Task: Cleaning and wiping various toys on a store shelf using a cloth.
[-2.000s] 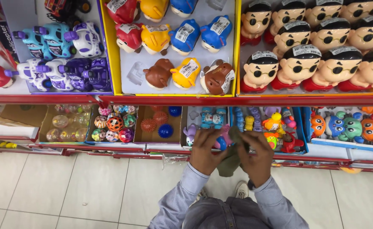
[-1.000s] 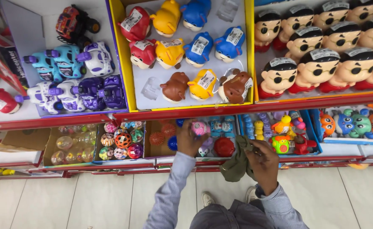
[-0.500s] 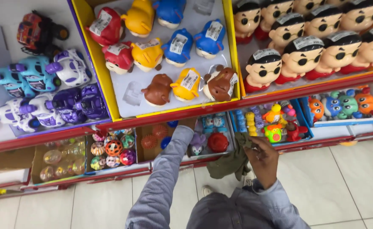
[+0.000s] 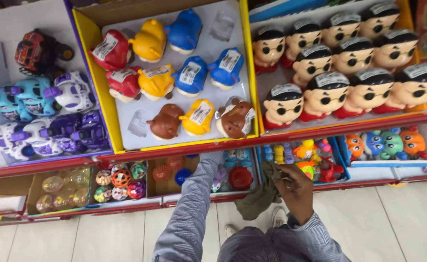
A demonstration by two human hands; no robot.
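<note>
Watching the feed from here, the big worry is knocking stuff over: the left arm (image 4: 189, 208) is reaching up past the shelf edge (image 4: 174, 150), and the sleeve is passing right by the red ball (image 4: 240, 178) and the small toys in the lower bin, so a careless swing could drag them out. The left hand itself is hiding behind that edge, so I can't tell whether its fingers are spread or closed. The right hand (image 4: 297, 191) is hanging low, bent at the wrist, fingers pinching an olive cloth (image 4: 259, 196) that's dangling in front of the lower shelf, near the floor (image 4: 393, 218).
</note>
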